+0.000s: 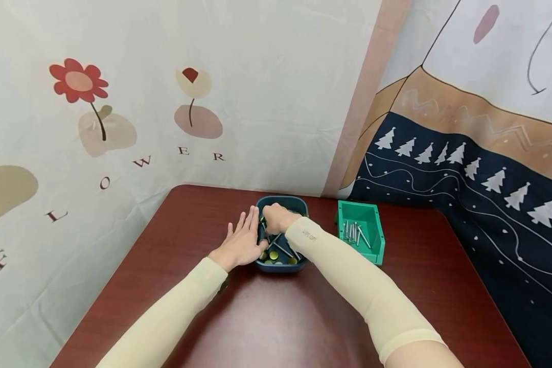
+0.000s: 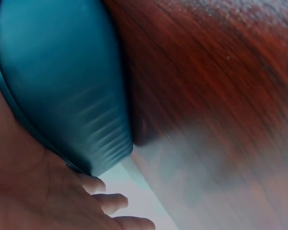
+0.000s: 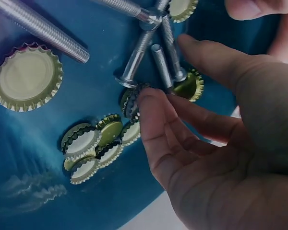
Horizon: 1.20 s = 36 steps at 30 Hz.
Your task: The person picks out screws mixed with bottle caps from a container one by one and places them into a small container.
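Observation:
My left hand [image 1: 243,244] lies with straight fingers along the left side of a dark blue oval tub [image 1: 282,269]; in the left wrist view its palm rests on the tub's rim. Inside the tub reaches my right hand [image 3: 216,115], thumb apart from the bent fingers. Its thumb tip is right at the metal bolts [image 3: 170,50], and the fingertips overlap a bottle cap [image 3: 131,101]. Several more bottle caps [image 3: 29,77] in gold and white lie on the tub's floor, among them a small pile [image 3: 86,143]. Nothing shows held between the thumb and fingers.
A green rectangular bin [image 1: 381,232] with several bolts [image 1: 351,232] in it stands right of the tub. Both sit on a dark red wooden table [image 1: 276,317]. Behind it hang a printed white cloth [image 1: 267,92] and a navy tree-patterned one [image 1: 441,179].

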Tool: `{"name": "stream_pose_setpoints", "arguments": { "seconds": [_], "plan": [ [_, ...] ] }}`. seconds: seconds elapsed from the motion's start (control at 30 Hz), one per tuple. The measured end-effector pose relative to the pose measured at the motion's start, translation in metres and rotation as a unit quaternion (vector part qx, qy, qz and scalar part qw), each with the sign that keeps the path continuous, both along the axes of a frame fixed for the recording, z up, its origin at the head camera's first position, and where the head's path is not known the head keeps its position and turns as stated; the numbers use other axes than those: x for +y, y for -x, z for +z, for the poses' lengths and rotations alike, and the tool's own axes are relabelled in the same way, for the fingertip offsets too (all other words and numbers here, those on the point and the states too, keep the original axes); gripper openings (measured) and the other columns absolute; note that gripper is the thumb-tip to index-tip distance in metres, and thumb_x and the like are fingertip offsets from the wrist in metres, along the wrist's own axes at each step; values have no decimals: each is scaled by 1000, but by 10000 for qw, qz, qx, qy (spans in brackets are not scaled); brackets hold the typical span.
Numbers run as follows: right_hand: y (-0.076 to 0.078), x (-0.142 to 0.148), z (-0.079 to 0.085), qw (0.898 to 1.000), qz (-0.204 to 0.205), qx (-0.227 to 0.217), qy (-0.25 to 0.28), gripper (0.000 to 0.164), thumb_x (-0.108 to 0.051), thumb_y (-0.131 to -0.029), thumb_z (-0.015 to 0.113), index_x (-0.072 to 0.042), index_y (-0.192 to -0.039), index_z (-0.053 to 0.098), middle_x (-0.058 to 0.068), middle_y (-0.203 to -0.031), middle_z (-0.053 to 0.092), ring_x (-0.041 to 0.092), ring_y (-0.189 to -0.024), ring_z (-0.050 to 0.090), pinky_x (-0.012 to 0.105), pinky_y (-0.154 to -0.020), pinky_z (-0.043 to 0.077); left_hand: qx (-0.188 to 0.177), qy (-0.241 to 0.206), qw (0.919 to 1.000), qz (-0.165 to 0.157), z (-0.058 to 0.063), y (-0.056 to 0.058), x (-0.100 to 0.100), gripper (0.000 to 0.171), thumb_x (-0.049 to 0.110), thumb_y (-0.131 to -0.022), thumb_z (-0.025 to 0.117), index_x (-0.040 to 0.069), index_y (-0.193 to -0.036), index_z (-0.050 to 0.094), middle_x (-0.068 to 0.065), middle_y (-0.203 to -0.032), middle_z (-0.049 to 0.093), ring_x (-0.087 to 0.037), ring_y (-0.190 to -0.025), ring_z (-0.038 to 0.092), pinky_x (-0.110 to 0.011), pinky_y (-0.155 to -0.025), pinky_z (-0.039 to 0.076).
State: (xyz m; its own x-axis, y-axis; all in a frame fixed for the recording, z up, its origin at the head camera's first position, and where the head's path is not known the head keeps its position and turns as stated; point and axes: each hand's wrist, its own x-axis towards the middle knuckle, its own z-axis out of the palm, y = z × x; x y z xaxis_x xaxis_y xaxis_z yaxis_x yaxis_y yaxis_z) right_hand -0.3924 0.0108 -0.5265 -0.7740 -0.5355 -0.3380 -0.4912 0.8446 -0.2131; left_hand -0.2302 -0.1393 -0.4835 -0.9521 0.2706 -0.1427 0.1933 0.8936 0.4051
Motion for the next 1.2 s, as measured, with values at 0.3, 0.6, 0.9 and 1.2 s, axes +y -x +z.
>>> {"name": "stream_pose_setpoints", "arguments": {
  "seconds": [0.3, 0.6, 0.9, 1.2],
  "plan": [
    [-4, -12, -2, 9986, 176, 452, -196, 39, -18, -107, 84, -9, -144, 76, 13, -134, 81, 23, -115, 80, 35, -92, 65, -56, -79, 9999, 34, -2, -1, 1, 103, 42, -118, 57, 11, -187, -12, -7, -198, -15, -43, -186, -3, -80, -144, 5],
    [-22, 4, 24, 9978, 47, 77, -664, 25, -15, -111, 75, -13, -135, 74, 5, -102, 75, 17, -85, 73, 32, -72, 58, 27, -128, 9999, 36, -1, -1, 0, 104, 43, -117, 60, 10, -187, -9, -10, -199, -9, -44, -186, 1, -80, -144, 7],
    [-20, 30, 40, 9969, 180, -15, -767, 30, -20, -110, 74, -11, -139, 71, 4, -103, 73, 17, -84, 69, 31, -75, 57, 70, -158, 9998, 93, -3, -2, 1, 104, 43, -117, 61, 7, -188, -6, -11, -199, -7, -44, -186, 3, -81, -143, 10],
    [-51, 42, 87, 9995, 266, 156, 60, 42, -9, -107, 81, -14, -70, 63, -2, -61, 44, 17, -60, 44, 31, -64, 44, 116, -147, 9998, 111, -4, 0, 1, 104, 43, -117, 60, 8, -188, -7, -15, -199, -2, -44, -186, 3, -81, -143, 10]
  ]
}}
